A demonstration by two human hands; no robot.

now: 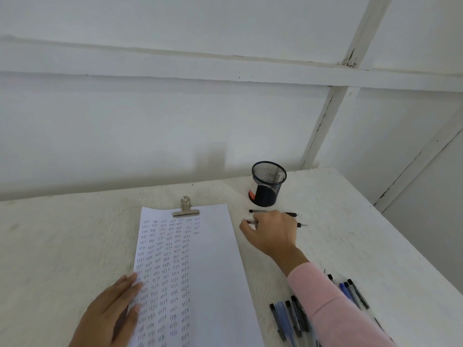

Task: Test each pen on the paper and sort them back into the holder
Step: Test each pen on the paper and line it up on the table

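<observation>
A pale, rough table (62, 246) fills the lower view. On it lies the paper (213, 271), its left half covered with rows of small handwritten test marks. The left hand (112, 314) rests flat on the paper's left edge, fingers straight and relaxed. The right hand (270, 234), in a pink sleeve (330, 311), reaches past the paper's right edge and pinches a pen (252, 222) low over the table. A second pen (258, 211) lies just beyond it. The black mesh holder (268, 184) stands behind both. More loose pens (283, 319) lie near the sleeve, partly hidden. A metal clip (186, 209) grips the paper's top edge.
</observation>
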